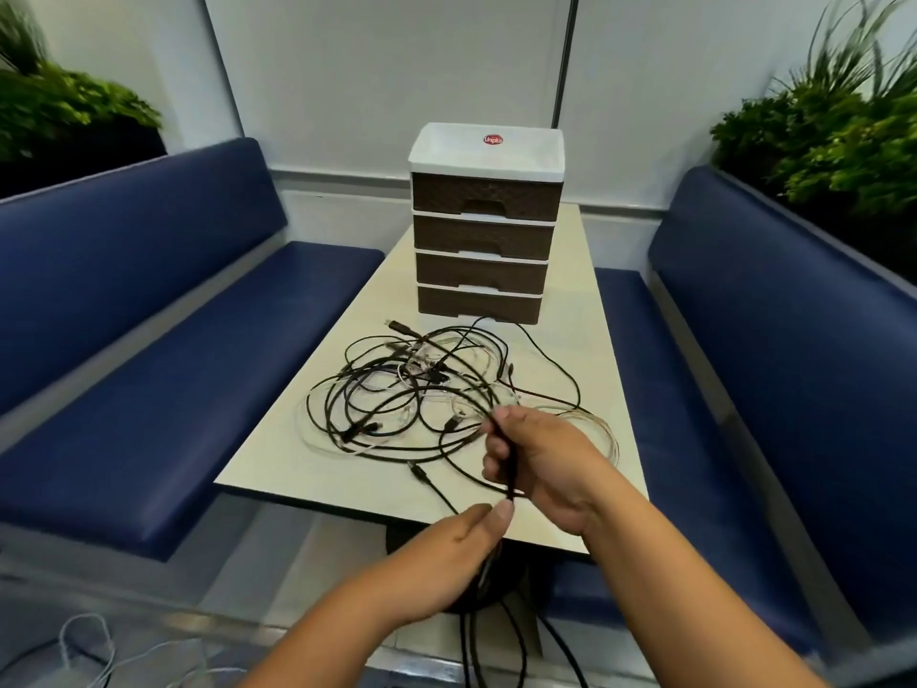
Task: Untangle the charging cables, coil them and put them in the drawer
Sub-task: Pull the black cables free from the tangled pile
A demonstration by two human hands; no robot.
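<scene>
A tangle of black and white charging cables [422, 399] lies on the cream table [278, 454], in front of a small brown drawer unit [484, 235] with a white top and all drawers closed. My right hand [541, 459] grips a black cable [511, 469] near the table's front edge, fingers curled round it. Just below, my left hand [446, 563] pinches the same black cable between thumb and fingertips, and black loops hang down from it below the table edge.
Blue padded benches [163, 369] run along both sides of the table. Green plants [833, 126] stand behind each bench. Loose white and black cables [94, 648] lie on the floor at the lower left. A white wall is at the back.
</scene>
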